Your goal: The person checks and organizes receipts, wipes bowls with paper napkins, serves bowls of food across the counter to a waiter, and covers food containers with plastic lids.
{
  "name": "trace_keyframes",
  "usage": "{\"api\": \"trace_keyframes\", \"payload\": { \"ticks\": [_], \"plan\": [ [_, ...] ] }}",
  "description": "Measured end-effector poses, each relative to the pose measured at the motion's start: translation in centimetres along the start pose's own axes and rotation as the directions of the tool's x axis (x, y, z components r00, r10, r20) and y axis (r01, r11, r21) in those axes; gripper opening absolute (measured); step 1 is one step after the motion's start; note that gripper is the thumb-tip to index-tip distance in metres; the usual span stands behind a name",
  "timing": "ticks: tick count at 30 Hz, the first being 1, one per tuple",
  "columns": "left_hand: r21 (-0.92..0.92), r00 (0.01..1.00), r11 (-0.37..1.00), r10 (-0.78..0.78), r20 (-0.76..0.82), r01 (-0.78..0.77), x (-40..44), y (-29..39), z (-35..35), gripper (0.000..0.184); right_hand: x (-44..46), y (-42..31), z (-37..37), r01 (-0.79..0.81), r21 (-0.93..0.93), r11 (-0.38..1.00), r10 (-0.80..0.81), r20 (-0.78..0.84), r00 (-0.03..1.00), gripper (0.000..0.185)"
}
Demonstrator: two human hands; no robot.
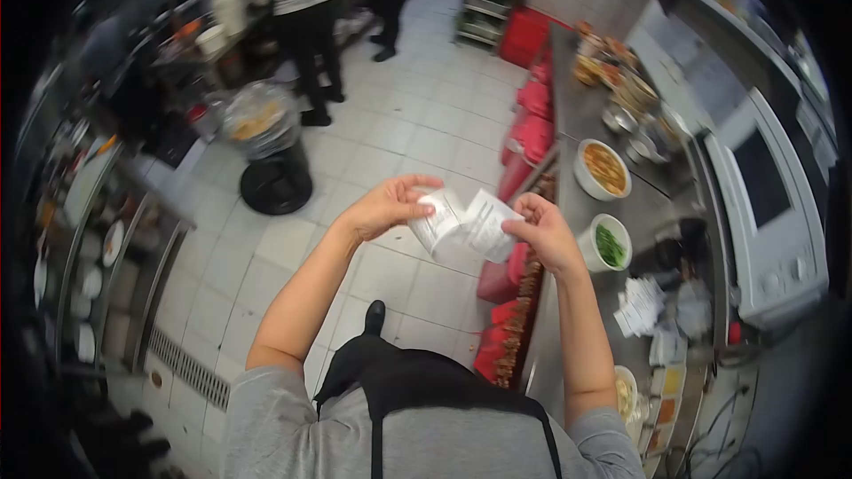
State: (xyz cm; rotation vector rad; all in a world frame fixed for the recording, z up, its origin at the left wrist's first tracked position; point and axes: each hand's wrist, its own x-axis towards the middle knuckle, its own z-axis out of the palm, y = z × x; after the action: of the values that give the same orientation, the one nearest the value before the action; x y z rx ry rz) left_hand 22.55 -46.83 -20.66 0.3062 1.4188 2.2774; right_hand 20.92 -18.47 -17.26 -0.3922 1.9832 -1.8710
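Observation:
In the head view my left hand (388, 208) pinches the left side of a white printed paper receipt (451, 235) in front of my body. My right hand (545, 235) grips its right part between thumb and fingers. The paper is curled and folded in the middle, and I cannot tell whether it is one strip or two. Its print is too small to read. Both hands are up in the air above the tiled floor, the right one close to the edge of the steel counter (575, 302).
On the counter stand a bowl of orange-brown food (603, 168), a bowl of chopped greens (611, 244), a pile of paper slips (639, 308) and a microwave (770, 204). Red bins (524, 137) line its side. A lined bin (277, 173) stands left; two people (306, 18) work behind.

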Motion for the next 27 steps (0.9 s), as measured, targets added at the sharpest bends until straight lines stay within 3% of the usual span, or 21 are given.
{"api": "trace_keyframes", "payload": {
  "ticks": [1, 3, 4, 5, 7, 8, 11, 12, 15, 19, 20, 21, 23, 24, 27],
  "plan": [
    [0.086, 0.996, 0.996, 0.038, -0.076, -0.032, -1.8, 0.6, -1.6, 0.047, 0.7, 0.5, 1.2, 0.011, -0.11, 0.994, -0.008, 0.021, 1.0, 0.019],
    [0.257, 0.971, 0.964, 0.116, -0.211, -0.06, -5.2, 1.5, -4.5, 0.047, 1.4, 0.3, 3.7, -0.011, 0.091, 0.996, 0.0, 0.113, 0.994, 0.019],
    [0.374, 0.969, 0.927, 0.116, -0.217, -0.028, -7.1, 2.5, -4.9, 0.031, 1.8, 0.1, 4.9, -0.035, 0.188, 0.982, 0.007, 0.151, 0.988, 0.02],
    [0.506, 0.981, 0.863, 0.092, -0.17, 0.006, -8.6, 3.3, -5.4, 0.024, 2.6, 0.2, 5.8, -0.08, 0.4, 0.913, -0.025, 0.251, 0.968, 0.02],
    [0.732, 0.997, 0.678, -0.002, -0.081, 0.061, -11.3, 5.1, -5.7, 0.013, 3.8, -0.4, 9.4, -0.156, 0.522, 0.839, -0.048, 0.357, 0.933, 0.016],
    [0.78, 0.989, 0.608, -0.091, -0.116, 0.147, -12.4, 6.0, -5.3, 0.009, 4.5, -0.1, 11.7, -0.147, 0.451, 0.88, -0.057, 0.407, 0.912, 0.017],
    [0.864, 0.988, 0.502, -0.149, 0.038, 0.042, -15.0, 6.9, -6.7, 0.017, 6.0, 0.9, 19.8, -0.1, 0.261, 0.96, -0.064, 0.555, 0.829, 0.018],
    [0.873, 0.998, 0.486, -0.039, 0.05, -0.025, -16.2, 7.1, -7.2, 0.02, 6.2, 1.1, 22.8, -0.094, 0.214, 0.972, -0.057, 0.607, 0.793, 0.018],
    [0.831, 0.983, 0.541, -0.178, -0.034, 0.127, -20.3, 8.3, -10.8, 0.021, 7.2, 1.6, 29.3, -0.113, 0.129, 0.985, -0.006, 0.682, 0.731, 0.02],
    [0.795, 0.994, 0.603, 0.023, -0.106, 0.071, -28.3, 9.3, -16.0, 0.024, 7.9, 0.5, 37.6, -0.045, 0.084, 0.995, -0.018, 0.63, 0.777, 0.022],
    [0.609, 0.983, 0.783, -0.018, -0.185, 0.129, -30.2, 8.9, -17.8, 0.031, 8.3, 0.4, 39.7, -0.019, 0.118, 0.993, -0.056, 0.598, 0.799, 0.022],
    [0.455, 0.971, 0.887, 0.032, -0.237, 0.081, -32.2, 8.4, -19.1, 0.038, 8.7, 0.5, 41.8, 0.006, 0.151, 0.988, -0.091, 0.565, 0.82, 0.023],
    [0.125, 0.927, 0.99, 0.106, -0.36, -0.064, -35.4, 7.7, -20.5, 0.051, 9.5, 0.8, 45.5, 0.063, 0.213, 0.975, -0.163, 0.494, 0.854, 0.024],
    [-0.078, 0.906, 0.985, 0.108, -0.41, -0.152, -36.8, 8.3, -20.3, 0.063, 10.0, 1.3, 47.5, 0.095, 0.233, 0.968, -0.195, 0.455, 0.869, 0.024],
    [-0.448, 0.925, 0.819, 0.249, -0.286, -0.359, -39.5, 8.8, -21.7, 0.066, 11.0, 1.3, 51.9, 0.186, 0.217, 0.958, -0.252, 0.338, 0.907, 0.024]
  ]
}}
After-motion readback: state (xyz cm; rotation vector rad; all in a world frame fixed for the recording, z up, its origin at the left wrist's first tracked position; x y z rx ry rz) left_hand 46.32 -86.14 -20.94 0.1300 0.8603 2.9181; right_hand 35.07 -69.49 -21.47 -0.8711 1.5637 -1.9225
